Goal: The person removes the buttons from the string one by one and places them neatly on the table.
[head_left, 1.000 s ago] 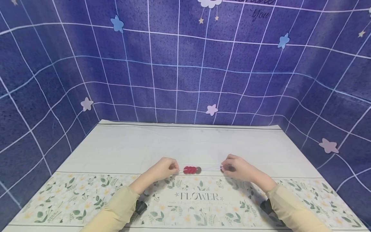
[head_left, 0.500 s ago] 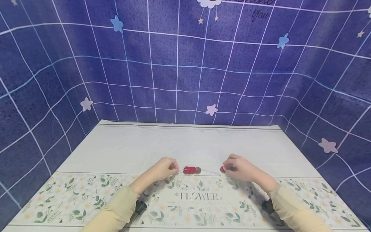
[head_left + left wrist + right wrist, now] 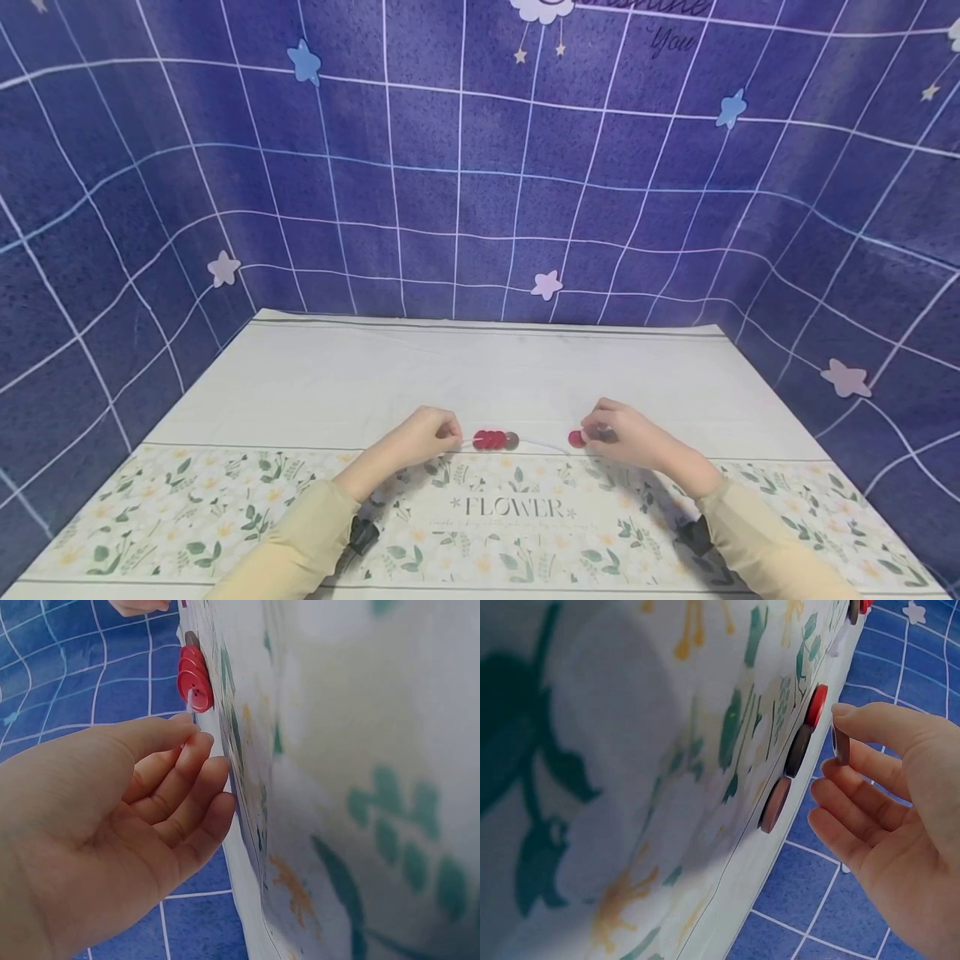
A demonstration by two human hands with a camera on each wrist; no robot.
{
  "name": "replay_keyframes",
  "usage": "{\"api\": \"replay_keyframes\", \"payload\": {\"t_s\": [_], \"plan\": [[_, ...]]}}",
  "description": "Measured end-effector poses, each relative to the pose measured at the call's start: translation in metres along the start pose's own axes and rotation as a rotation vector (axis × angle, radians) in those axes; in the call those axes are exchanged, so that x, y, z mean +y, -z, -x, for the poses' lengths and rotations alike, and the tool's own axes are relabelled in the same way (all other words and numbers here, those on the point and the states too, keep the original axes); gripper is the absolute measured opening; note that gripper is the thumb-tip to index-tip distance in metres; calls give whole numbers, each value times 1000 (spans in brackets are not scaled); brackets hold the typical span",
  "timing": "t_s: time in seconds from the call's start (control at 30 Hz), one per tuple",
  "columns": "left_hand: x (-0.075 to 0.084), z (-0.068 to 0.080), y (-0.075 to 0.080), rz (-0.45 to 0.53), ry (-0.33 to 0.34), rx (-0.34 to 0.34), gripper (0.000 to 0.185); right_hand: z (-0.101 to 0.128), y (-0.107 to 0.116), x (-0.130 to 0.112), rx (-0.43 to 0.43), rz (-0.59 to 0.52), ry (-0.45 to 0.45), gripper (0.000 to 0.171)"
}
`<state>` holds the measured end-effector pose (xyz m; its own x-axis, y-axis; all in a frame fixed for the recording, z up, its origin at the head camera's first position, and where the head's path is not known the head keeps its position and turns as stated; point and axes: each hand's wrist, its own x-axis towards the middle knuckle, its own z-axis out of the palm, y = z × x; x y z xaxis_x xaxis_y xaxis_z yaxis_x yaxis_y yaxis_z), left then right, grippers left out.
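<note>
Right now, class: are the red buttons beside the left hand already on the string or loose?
On the string: the red buttons sit bunched along the white string.

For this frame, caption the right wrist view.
Right hand pinches a dark round button beside three flat round buttons on the floral tablecloth.

L grip (image 3: 423, 437) pinching, fingers curled; R grip (image 3: 626, 435) pinching too.

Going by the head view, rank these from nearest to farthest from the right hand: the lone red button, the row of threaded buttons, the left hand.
From the right hand:
1. Lone red button, on the cloth right by its fingertips, toward the left.
2. Row of threaded buttons, on the string midway between the hands.
3. Left hand, at the string's far end, beyond the row.
</note>
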<state>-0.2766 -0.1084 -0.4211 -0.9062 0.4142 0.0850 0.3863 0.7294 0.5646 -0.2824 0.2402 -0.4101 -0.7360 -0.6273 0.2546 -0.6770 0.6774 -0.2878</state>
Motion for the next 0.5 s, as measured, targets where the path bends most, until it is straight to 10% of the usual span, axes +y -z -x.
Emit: {"api": "replay_keyframes", "payload": {"t_s": [0.5], "plan": [[-1,-1,0,24,-22,-14,5,5,0,2,59,24,36,18]]}}
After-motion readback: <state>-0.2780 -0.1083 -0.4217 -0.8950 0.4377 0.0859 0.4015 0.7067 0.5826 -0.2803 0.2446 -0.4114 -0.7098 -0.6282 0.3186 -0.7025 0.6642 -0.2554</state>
